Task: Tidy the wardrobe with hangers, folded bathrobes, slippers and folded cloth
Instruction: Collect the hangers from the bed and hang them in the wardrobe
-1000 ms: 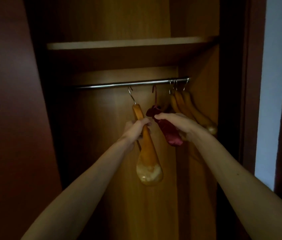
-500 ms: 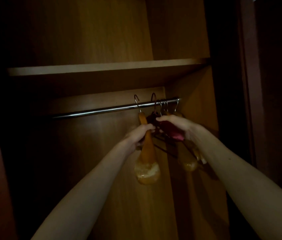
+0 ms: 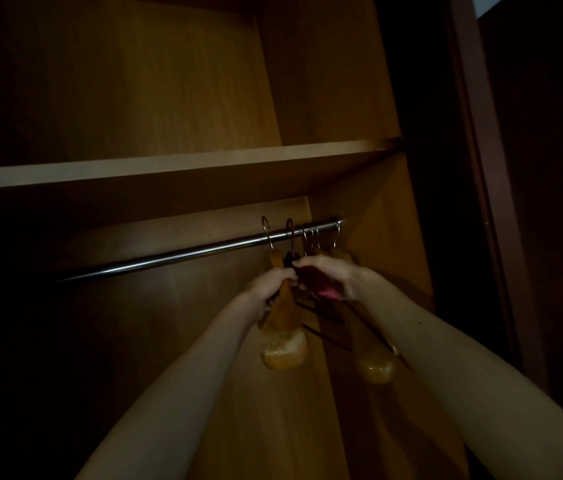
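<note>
Bare forearms reached up from the bottom of the view into a dim wooden wardrobe. Nearest hung the rounded, glossy end of a pale orange wooden hanger (image 3: 283,344), its metal hook over the chrome rail (image 3: 183,254). The left hand (image 3: 271,285) was closed around this hanger's neck, fingers wrapped over the wood. Just beside it, touching at the fingertips, the right hand (image 3: 328,275) was curled over a dark red padded hanger (image 3: 321,289), whose dark hook also sat on the rail. How tightly that hand gripped could not be told in the gloom. Behind and to the right, a cluster of further orange wooden hangers (image 3: 375,367) hung bunched at the rail's right end, near the wardrobe's side wall. Above the rail ran a plain wooden shelf (image 3: 169,164), with the wardrobe's back panel beyond.
</note>
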Available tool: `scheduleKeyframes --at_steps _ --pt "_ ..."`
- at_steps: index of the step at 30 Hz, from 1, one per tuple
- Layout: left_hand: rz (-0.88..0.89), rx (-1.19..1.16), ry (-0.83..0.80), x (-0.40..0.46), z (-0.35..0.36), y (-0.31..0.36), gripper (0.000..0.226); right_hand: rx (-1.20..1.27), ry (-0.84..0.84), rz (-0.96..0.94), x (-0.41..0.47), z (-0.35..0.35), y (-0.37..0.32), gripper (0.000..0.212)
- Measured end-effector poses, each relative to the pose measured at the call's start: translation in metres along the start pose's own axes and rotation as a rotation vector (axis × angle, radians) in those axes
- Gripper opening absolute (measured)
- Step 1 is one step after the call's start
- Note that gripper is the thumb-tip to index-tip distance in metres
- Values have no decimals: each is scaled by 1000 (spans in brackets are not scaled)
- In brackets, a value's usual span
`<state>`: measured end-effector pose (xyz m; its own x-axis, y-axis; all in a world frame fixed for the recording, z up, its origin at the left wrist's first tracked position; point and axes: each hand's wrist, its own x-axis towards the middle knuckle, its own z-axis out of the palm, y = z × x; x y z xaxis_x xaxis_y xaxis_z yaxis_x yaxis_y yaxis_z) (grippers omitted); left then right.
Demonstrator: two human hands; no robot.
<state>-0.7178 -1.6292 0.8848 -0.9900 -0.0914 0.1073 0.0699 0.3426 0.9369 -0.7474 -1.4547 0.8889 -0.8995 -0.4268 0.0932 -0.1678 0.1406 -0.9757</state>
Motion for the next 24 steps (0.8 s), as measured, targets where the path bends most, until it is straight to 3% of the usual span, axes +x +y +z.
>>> scheduleKeyframes --at_steps 3,6,9,11,18,24 --pt "18 22 -2 1 7 6 66 76 -19 42 5 -7 8 58" --pt "-1 8 -15 6 12 8 46 104 -15 59 9 -10 9 52" --pt "-25 1 -34 19 12 3 74 72 13 58 14 -8 9 45" --pt "-22 -2 -67 27 12 1 79 51 24 64 16 -9 7 42" --pt "-77 1 -105 34 7 -2 27 6 97 51 13 -2 9 31" --pt "-61 34 -149 27 16 -1 18 150 177 40 -5 -5 18 31"
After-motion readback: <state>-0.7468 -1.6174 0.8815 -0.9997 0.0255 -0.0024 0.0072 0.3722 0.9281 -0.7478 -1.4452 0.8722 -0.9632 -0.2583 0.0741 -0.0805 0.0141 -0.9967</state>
